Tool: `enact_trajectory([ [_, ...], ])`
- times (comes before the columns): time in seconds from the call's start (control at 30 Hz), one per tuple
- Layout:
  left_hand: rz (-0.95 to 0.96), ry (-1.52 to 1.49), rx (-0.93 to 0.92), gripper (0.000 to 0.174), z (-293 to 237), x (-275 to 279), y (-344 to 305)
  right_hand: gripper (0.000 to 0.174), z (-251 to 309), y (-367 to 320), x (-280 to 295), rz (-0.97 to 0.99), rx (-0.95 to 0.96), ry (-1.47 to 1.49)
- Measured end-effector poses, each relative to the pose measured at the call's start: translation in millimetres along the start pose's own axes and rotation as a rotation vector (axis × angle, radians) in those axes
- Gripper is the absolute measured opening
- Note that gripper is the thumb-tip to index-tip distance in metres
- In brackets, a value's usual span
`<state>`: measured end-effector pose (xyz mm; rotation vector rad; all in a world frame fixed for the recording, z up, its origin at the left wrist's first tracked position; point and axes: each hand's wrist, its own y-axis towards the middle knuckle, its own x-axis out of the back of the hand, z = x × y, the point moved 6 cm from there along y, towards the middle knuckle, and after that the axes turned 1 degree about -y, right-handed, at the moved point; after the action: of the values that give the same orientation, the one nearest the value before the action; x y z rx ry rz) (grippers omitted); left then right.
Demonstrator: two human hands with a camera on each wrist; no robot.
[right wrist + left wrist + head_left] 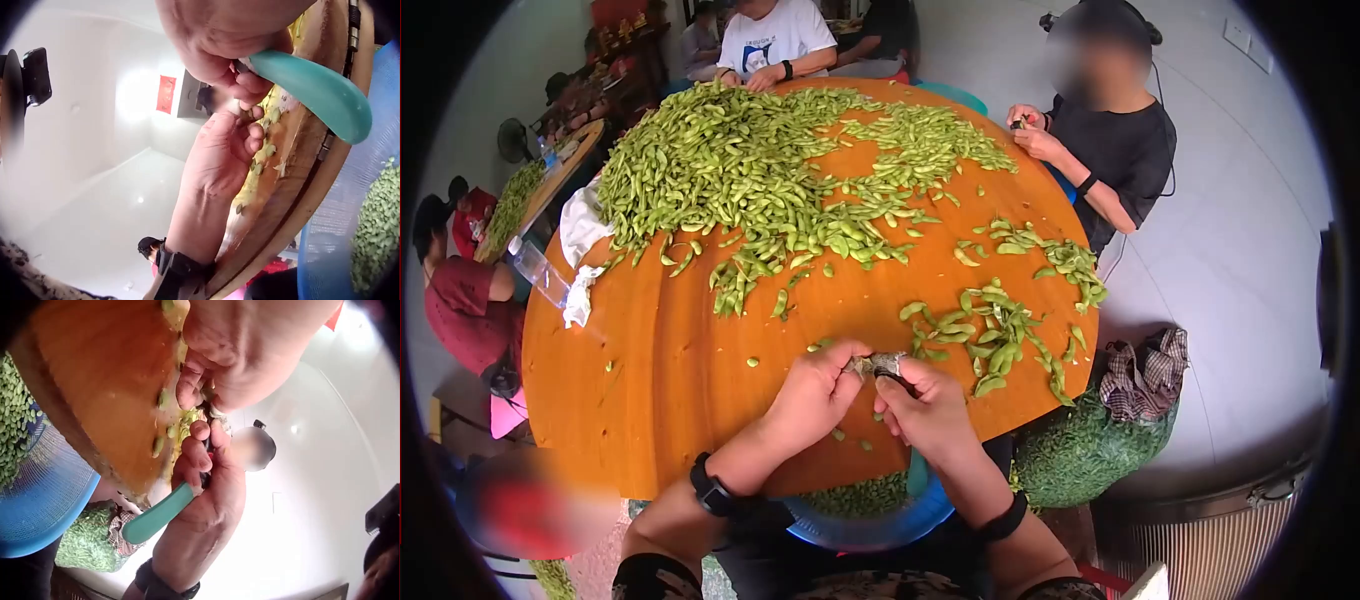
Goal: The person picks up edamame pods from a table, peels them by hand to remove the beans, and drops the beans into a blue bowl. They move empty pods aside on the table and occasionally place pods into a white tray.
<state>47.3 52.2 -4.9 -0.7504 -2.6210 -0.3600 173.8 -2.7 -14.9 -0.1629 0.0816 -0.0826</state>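
Above the table's near edge, the left hand (808, 398) and right hand (930, 408) meet at their fingertips. In the right hand (209, 487) is a tool with a curved teal handle (159, 514), its end sticking out below the palm; the tool's working end is hidden by fingers. The left hand (250, 356) pinches a small greenish piece (207, 392) against the right fingertips; its shape is mostly covered. Greyish wrapping (887, 364) shows on the fingers where the hands meet. In the right wrist view the teal handle (319, 94) points towards the blue basket.
A big heap of green pods (700, 160) covers the far left of the round table (630, 400); a smaller pile (1000, 335) lies right. Below the near edge sits a blue basket (319, 250) of shelled beans. A full green sack (1090, 450) stands right. People sit across.
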Motion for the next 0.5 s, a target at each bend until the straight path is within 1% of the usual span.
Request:
enact_trajectory([
  [0.03, -0.042, 0.143, -0.099, 0.022, -4, 3, -1, 0.011, -1, 0, -1, 0.004, -0.002, 0.0],
  [0.07, -0.045, 0.144, -0.097, 0.022, -2, 2, -1, 0.011, -1, 0, -2, 0.0, 0.02, -0.012],
  [0.13, -0.071, 0.011, -0.057, 0.021, 3, 0, 0, 0.01, -1, -1, -4, -0.002, 0.045, -0.024],
  [0.17, -0.073, 0.013, -0.057, 0.021, 2, 1, 0, 0.01, -1, -1, -4, -0.017, 0.051, -0.045],
  [0.23, -0.054, -0.024, 0.016, 0.023, 4, 1, -1, 0.009, -4, -3, -3, -0.031, 0.056, -0.065],
  [0.27, -0.054, -0.024, 0.017, 0.023, 2, 0, -2, 0.01, -6, -3, -4, -0.022, 0.097, -0.094],
  [0.3, -0.052, 0.069, 0.026, 0.024, -2, -1, -4, 0.011, -6, -3, -5, -0.013, 0.139, -0.124],
  [0.33, -0.05, 0.162, 0.035, 0.025, -5, -2, -5, 0.011, -9, -4, -6, -0.013, 0.14, -0.123],
  [0.4, -0.031, 0.181, 0.047, 0.027, -11, -3, -7, 0.009, -12, -6, -8, -0.004, 0.151, -0.098],
  [0.43, -0.013, 0.198, 0.06, 0.03, -12, -4, -8, 0.009, -10, -8, -7, -0.003, 0.151, -0.097],
  [0.47, -0.014, 0.2, 0.06, 0.03, -11, -4, -9, 0.009, -8, -9, -5, -0.005, 0.084, -0.027],
  [0.5, 0.003, 0.136, 0.071, 0.031, -8, -5, -9, 0.009, -8, -10, -4, -0.008, 0.018, 0.044],
])
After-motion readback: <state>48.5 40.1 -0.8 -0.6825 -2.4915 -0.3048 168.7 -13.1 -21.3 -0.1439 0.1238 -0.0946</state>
